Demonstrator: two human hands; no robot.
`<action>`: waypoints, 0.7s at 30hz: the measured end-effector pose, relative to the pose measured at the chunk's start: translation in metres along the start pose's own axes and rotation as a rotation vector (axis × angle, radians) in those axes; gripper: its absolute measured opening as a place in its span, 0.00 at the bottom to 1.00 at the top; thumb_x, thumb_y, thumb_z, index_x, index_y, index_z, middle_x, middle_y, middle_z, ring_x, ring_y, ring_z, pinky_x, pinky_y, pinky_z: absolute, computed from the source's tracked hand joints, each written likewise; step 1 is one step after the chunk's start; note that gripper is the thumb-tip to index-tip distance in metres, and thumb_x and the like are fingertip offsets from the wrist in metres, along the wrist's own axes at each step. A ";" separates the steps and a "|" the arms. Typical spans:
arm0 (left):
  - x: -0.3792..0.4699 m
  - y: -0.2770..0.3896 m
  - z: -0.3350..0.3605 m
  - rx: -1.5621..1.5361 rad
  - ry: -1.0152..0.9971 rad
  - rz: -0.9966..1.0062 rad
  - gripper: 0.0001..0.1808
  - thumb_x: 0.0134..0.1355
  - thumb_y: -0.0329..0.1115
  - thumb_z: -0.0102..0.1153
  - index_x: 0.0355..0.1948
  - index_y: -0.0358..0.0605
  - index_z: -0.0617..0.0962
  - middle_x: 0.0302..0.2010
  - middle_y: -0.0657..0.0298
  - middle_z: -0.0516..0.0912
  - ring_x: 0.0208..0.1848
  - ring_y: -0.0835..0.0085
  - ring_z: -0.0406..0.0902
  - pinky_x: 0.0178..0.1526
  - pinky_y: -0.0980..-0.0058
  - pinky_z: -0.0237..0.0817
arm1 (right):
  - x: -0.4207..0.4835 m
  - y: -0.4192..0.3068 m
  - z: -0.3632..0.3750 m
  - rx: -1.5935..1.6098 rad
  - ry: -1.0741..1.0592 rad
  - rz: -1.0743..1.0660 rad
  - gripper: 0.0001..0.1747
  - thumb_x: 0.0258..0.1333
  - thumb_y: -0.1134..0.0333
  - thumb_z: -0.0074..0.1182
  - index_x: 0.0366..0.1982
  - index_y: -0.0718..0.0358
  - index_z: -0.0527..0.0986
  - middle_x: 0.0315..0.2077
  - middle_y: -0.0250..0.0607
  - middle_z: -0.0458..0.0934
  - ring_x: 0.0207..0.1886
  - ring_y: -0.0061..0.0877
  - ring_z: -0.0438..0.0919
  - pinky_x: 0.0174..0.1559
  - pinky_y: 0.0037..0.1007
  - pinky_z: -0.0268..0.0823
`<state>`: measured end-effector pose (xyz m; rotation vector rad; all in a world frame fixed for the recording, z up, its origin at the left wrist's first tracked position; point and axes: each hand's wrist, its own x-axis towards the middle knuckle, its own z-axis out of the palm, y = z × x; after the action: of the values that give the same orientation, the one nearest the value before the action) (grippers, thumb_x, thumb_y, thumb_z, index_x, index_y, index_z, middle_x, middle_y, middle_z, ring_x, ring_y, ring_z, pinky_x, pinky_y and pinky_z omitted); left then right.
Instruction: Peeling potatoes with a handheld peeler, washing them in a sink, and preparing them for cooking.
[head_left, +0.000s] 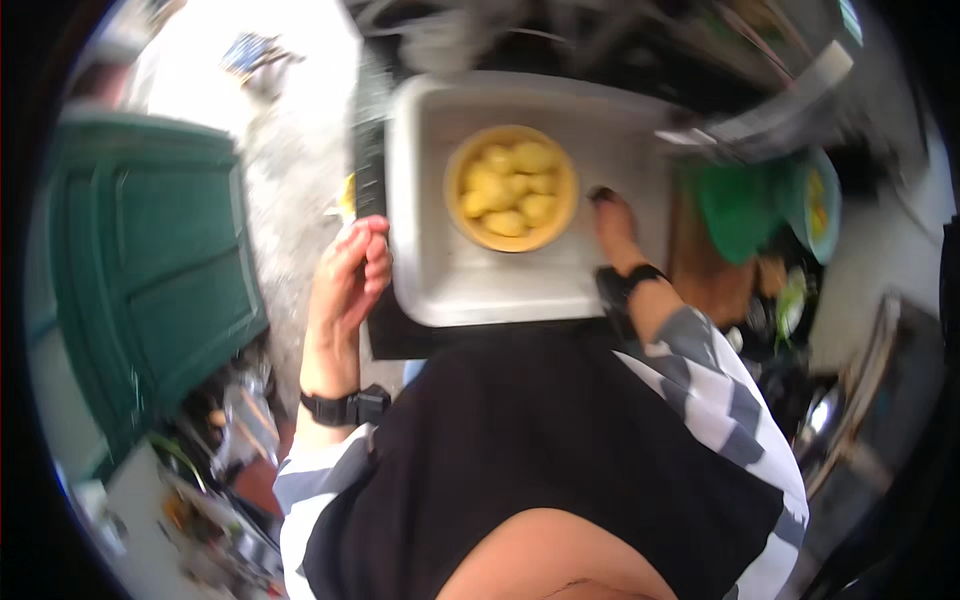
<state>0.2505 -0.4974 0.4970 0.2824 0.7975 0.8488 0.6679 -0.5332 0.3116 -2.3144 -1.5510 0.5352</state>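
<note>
A yellow bowl (454, 214) stands inside a pale rectangular basin (510, 289) and holds several peeled yellow pieces (504, 184) that look like potatoes. My left hand (352, 266) is just outside the basin's left rim, its fingers curled inward. A small yellow and white thing (347, 196) shows just beyond those fingers; whether they touch it is unclear. Over the right part of the basin is my right hand (616, 225), apart from the bowl and blurred. Something dark (602, 195) shows at its fingertips, too blurred to name. Each wrist wears a black strap.
A wooden board (709, 277) and a green container (739, 206) are right of the basin. Farther right is a light blue bowl (814, 206) with yellow pieces. A green panelled door (161, 270) stands at left. Blurred items crowd the far side.
</note>
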 end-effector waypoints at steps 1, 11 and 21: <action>0.000 0.010 -0.023 -0.090 -0.005 0.099 0.12 0.61 0.34 0.46 0.43 0.38 0.69 0.23 0.69 0.66 0.22 0.84 0.61 0.20 0.88 0.52 | -0.001 0.011 0.005 -0.136 0.029 0.096 0.15 0.51 0.67 0.38 0.34 0.63 0.75 0.36 0.50 0.76 0.41 0.43 0.73 0.43 0.38 0.65; 0.029 0.046 -0.108 0.272 0.657 0.923 0.19 0.66 0.46 0.36 0.31 0.40 0.69 0.22 0.66 0.68 0.22 0.79 0.64 0.27 0.80 0.59 | -0.001 -0.023 -0.023 -0.270 -0.116 -0.173 0.11 0.44 0.74 0.50 0.34 0.67 0.73 0.37 0.47 0.72 0.39 0.42 0.71 0.43 0.36 0.64; 0.166 -0.022 -0.260 1.266 0.822 0.629 0.26 0.64 0.44 0.37 0.59 0.43 0.58 0.57 0.49 0.62 0.58 0.60 0.60 0.58 0.67 0.51 | -0.023 -0.084 -0.052 -0.107 -0.022 -0.159 0.15 0.47 0.74 0.49 0.40 0.68 0.69 0.36 0.47 0.72 0.40 0.37 0.73 0.41 0.32 0.65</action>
<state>0.1401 -0.4065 0.2231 1.4129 2.0466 0.9348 0.6156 -0.5255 0.3987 -2.2417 -1.7960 0.4489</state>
